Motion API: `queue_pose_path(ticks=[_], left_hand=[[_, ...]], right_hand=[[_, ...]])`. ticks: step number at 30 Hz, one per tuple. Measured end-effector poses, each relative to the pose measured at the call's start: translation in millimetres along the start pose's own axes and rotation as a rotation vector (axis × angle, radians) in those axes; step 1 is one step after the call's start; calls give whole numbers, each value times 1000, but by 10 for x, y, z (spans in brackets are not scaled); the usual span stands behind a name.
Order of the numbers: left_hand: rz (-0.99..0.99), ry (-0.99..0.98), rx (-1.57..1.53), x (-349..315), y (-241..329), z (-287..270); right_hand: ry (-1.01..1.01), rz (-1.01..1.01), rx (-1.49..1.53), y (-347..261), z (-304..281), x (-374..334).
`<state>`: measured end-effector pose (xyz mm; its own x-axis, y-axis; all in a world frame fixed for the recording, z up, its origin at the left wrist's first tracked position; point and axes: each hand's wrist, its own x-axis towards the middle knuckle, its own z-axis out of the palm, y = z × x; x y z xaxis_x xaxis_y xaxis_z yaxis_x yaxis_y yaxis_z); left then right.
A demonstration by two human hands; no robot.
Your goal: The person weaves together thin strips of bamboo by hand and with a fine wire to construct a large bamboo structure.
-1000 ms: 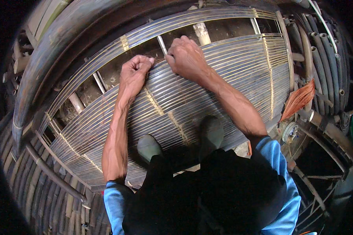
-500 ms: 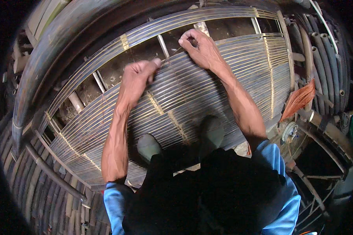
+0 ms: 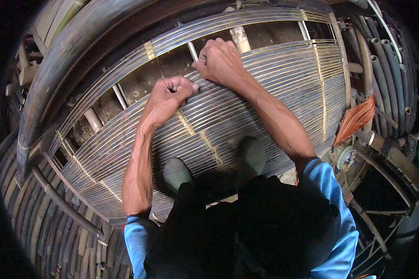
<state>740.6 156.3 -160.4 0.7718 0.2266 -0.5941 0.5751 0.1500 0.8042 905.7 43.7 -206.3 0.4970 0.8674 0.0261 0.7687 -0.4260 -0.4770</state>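
Poles (image 3: 65,218) at lower left | right hand (image 3: 220,63) back nearer my left hand (image 3: 171,96) | fingers (image 3: 191,87) curled, what they pinch I can't tell | slats (image 3: 212,111) just under them

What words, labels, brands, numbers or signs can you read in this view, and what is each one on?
None can be read.
Slatted panel: no lettering seen; its yellowish bands aren't writing.
Orange strand bundle: no label seen.
Blue sleeves: no print seen.
Round metallic disc: any marking is too small to read.
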Motion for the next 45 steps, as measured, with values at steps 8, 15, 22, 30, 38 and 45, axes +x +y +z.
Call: queue_pose_path(ticks=[8, 15, 22, 30, 38, 45], left_hand=[[99, 78, -48, 156, -175, 20], [25, -4, 47, -2, -143, -123], [178, 9, -441, -244, -26, -2], [113, 113, -263, -477, -145, 9], [155, 101, -115, -295, -155, 85], [206, 166, -64, -668, -147, 417]], right_hand=[[-166, -61, 428, 125, 57, -170], [-426, 24, 876, 25, -434, -391], [-181, 350, 677, 71, -390, -722], [-170, 173, 920, -62, -522, -607], [-198, 136, 926, -310, -544, -896], [-229, 481, 1135, -199, -648, -917]])
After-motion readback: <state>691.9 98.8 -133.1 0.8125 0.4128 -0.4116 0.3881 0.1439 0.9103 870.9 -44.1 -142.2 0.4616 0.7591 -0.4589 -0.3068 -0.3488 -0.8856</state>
